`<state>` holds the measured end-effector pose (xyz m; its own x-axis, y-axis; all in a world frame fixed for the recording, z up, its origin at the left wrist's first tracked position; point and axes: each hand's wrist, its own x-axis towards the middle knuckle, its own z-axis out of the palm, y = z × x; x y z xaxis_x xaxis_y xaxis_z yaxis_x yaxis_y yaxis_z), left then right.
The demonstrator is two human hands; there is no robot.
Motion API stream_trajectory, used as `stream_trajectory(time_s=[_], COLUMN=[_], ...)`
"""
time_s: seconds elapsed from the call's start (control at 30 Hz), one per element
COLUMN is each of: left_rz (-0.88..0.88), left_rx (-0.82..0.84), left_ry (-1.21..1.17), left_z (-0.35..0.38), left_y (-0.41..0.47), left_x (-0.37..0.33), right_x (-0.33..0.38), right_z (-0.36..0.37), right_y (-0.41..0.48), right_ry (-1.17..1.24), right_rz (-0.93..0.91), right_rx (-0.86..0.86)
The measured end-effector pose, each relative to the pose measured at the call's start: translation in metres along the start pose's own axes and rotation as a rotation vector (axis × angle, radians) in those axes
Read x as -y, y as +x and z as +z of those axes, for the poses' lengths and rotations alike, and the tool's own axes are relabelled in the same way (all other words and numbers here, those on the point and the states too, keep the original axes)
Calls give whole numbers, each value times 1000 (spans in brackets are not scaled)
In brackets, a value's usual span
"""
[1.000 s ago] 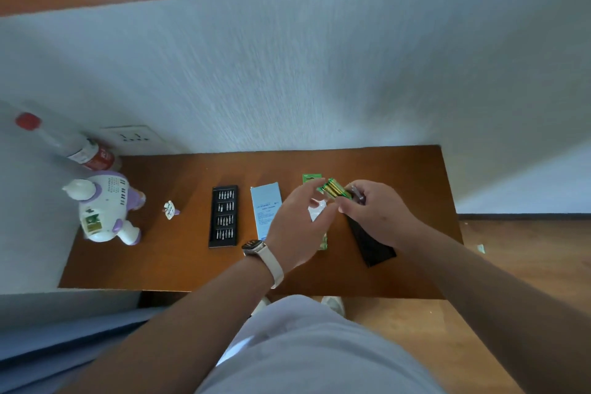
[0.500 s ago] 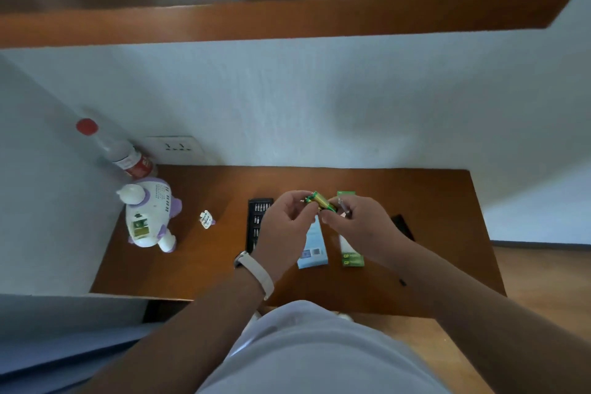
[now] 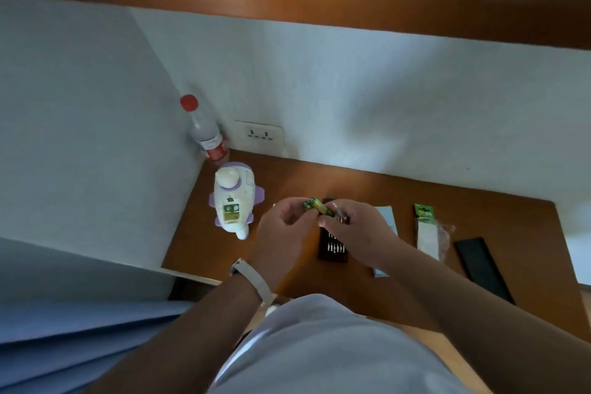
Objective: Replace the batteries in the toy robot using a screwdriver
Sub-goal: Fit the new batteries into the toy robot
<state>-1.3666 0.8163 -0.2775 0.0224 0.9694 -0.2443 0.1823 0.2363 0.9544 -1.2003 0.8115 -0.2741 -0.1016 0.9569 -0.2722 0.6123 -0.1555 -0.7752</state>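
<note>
While above the desk (image 3: 499, 221), left hand (image 3: 281, 235) and right hand (image 3: 359, 233) both pinch-tight on batteries (image 3: 316, 205).

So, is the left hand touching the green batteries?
Touching: the head view shows the left hand pinching one end of the green batteries, with no gap.

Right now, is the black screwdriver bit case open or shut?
Open: rows of bits show uncovered in the bit case, and a black lid lies apart to its right.

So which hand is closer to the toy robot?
Left. The left hand is just right of the toy robot; the right hand is farther right, beyond it. Both pinch the batteries.
</note>
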Motion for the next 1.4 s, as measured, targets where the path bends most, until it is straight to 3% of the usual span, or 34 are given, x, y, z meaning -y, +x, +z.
stream_trajectory(time_s=[0.57,1.2,1.4], left_rz=[-25,-31,-8], left_rx=[21,-64,34], left_ry=[-33,-68,-20], left_z=[-139,-156,-153], left_y=[14,24,28], left_x=[45,57,54], right_x=[81,81,82], right_z=[114,124,123], right_y=[32,53,58], right_ry=[108,177,192], right_rz=[67,38,13], right_rx=[68,25,50])
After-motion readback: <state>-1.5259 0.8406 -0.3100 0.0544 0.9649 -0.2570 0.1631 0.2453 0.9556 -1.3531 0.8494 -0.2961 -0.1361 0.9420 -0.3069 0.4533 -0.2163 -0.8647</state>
